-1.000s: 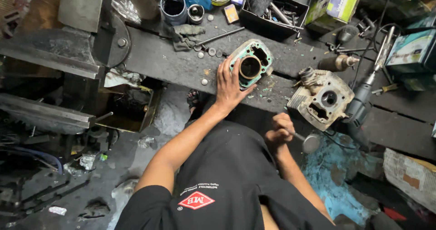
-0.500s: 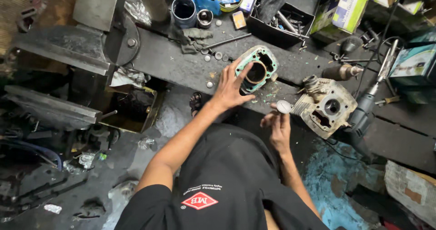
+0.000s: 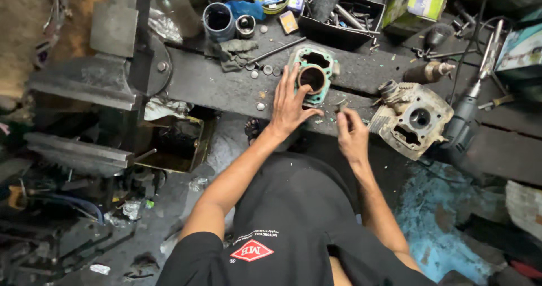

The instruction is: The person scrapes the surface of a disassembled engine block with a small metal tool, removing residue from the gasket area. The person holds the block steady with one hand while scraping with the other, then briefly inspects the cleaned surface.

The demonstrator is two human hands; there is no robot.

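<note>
Here, seen from above, a person in a black shirt works at a dark, grimy table. The left hand lies spread, fingers splayed, flat against the near side of an engine cylinder with a green gasket face and a round bore; it presses on the part rather than closing around it. The cylinder stands near the middle of the table, just inside its near edge. The right hand is loosely curled at the near edge of the table, just right of the cylinder, fingertips pinched together; whether they hold a small item cannot be told. To the right, close to that hand, a pale grey cylinder head rests at the table's near edge. At the far edge stand a black tray of metal parts, a dark open tin and a smaller round cap. A crumpled grey rag and a thin metal rod lie between the tin and the cylinder, with small washers scattered beside them. A heavy bench vise occupies the left end of the table. A power tool with a cord lies past the cylinder head, toward the right end.
</note>
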